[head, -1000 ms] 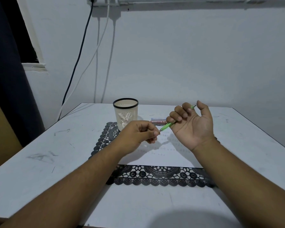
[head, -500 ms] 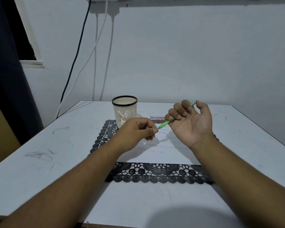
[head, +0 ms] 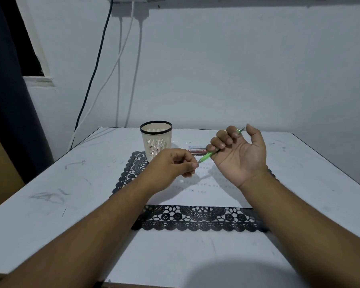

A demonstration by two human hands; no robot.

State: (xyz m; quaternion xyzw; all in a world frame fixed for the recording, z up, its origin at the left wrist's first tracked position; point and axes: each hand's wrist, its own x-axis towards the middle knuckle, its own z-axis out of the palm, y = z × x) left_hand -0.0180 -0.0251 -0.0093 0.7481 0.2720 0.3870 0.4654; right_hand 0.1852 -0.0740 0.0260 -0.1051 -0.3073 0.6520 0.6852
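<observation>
My right hand is raised palm-up above the table, its fingers curled round a green pen that slants down to the left. My left hand hovers just left of it, thumb and forefinger pinched together at the pen's lower tip. Whether they grip the tip or something small on it is too fine to tell. Under both hands lies a white sheet of paper with faint writing.
The paper rests on a black lace placemat on a white table. A cream mesh pen cup with a black rim stands behind the left hand. Some small items lie flat beside it. Cables hang down the wall.
Both hands stay together at the pen. The left hand's pinch drew slightly away from the tip half a second ago and is back at it now. The camera tilted a little.
</observation>
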